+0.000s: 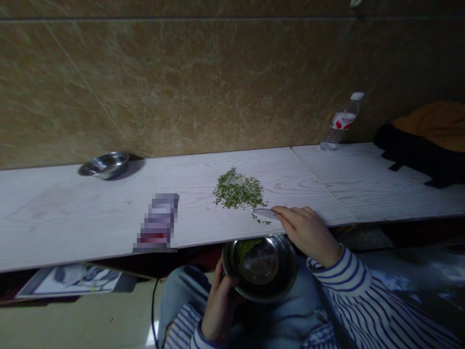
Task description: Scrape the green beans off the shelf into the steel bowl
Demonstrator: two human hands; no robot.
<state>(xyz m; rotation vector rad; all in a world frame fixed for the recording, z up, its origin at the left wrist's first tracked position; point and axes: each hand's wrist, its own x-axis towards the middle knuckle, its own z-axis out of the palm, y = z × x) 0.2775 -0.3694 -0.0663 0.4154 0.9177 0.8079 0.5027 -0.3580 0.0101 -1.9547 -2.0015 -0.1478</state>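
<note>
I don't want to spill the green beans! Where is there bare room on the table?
The table looks bare left of the small bowl, behind the blurred-out thing, and between the green beans and bottle. It's crowded at the beans' near edge, by the right hand and big bowl, and at the right end, under the dark cloth.

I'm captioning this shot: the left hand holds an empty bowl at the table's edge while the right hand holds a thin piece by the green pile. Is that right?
Not quite: the head view shows green grains inside the bowl. The left hand does hold it at the table's edge, and the right hand holds a thin piece by the green pile.
</note>
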